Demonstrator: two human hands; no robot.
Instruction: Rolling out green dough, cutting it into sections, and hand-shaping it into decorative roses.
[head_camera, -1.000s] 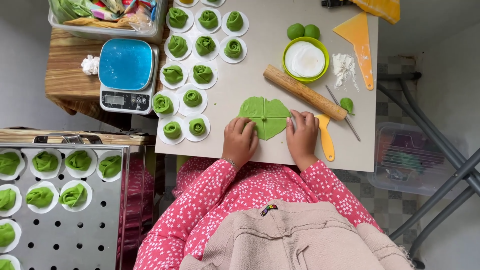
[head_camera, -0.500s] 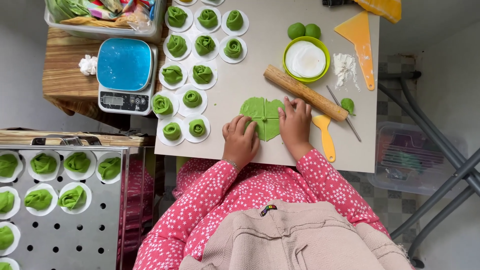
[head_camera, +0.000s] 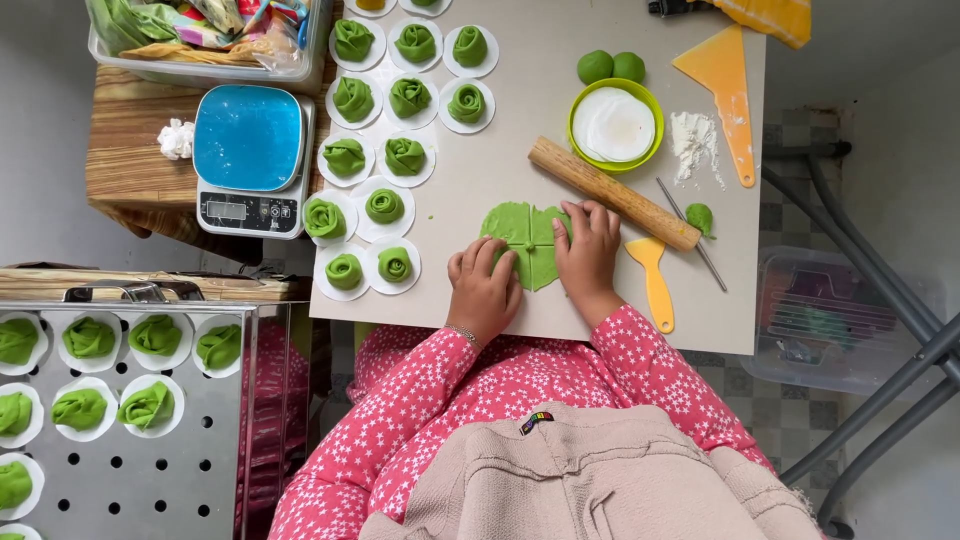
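The flat green dough sheet (head_camera: 530, 243) lies on the counter (head_camera: 500, 300) near its front edge, between both hands. Since a second ago the hands have closed in from its lower corners and now cover its lower part, so folding seems under way. The left hand (head_camera: 484, 290) presses its lower left; the right hand (head_camera: 588, 248) lies fingers spread on its right side. Scored lines cross it; its long axis runs roughly left to right. A rolling pin (head_camera: 612, 193) lies just beyond.
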